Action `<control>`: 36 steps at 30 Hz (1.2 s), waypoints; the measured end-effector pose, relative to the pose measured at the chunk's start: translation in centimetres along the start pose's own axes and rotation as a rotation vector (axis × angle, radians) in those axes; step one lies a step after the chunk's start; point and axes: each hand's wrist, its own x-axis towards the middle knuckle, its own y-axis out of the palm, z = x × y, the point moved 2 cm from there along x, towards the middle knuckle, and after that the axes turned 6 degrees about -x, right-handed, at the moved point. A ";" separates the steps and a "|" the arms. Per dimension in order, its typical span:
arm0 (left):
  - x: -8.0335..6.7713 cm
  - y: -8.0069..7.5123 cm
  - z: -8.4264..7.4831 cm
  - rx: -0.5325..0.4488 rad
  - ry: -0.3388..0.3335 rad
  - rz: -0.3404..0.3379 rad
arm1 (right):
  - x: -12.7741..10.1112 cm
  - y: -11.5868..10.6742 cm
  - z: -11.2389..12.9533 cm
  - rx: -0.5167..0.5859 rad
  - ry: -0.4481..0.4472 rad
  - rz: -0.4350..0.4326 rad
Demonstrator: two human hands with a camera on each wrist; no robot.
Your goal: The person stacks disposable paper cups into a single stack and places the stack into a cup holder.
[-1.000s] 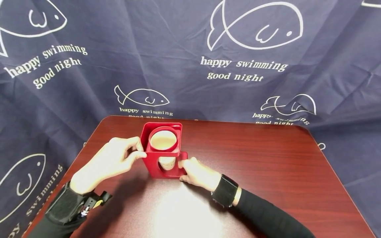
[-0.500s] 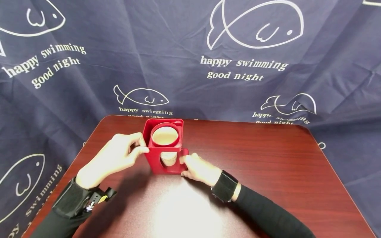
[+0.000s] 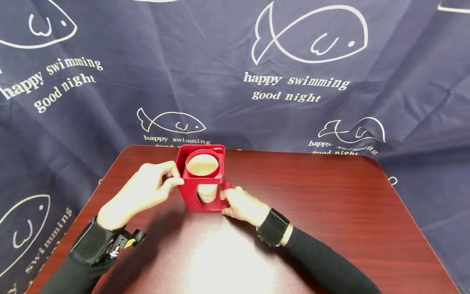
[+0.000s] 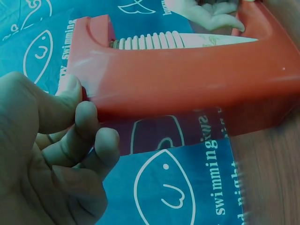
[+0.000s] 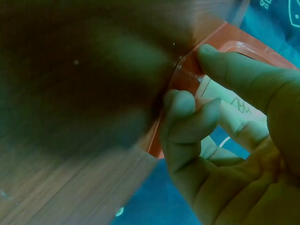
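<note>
Here, a red holder [image 3: 203,192] is standing upright on the dark red wooden table [image 3: 330,212], near its far-left part, in front of a navy fish-print cloth [image 3: 312,81]. The holder is looking boxy, glossy plastic, with a square top frame, a round collar and an oval cut-out in its near face. A pale paper cup [image 3: 202,165] is sitting inside the collar, its cream interior showing from above and its ribbed wall [image 4: 150,41] showing through the side opening. The left hand [image 3: 141,194] is pinching the holder's upper left corner between thumb and curled fingers [image 4: 86,122]. The right hand [image 3: 244,206] is pinching the lower right edge, thumb [image 5: 234,70] on the red rim.
</note>
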 end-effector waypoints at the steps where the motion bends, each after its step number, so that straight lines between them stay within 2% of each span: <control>1: 0.0 0.0 0.0 0.003 -0.001 -0.005 | 0.1 0.0 0.0 -0.002 0.001 -0.001; 8: 0.0 -0.1 0.2 0.004 -0.012 -0.019 | 0.5 0.1 0.0 0.003 0.025 0.000; 18: 0.0 0.0 0.4 0.001 -0.033 -0.010 | 0.6 0.2 0.0 0.004 0.012 -0.023; 28: 0.4 0.0 0.6 -0.016 -0.013 -0.001 | 0.8 0.1 0.0 -0.007 0.039 -0.040; 36: 1.0 0.1 0.9 0.004 0.028 -0.043 | 1.3 -0.3 -0.3 0.036 0.042 -0.041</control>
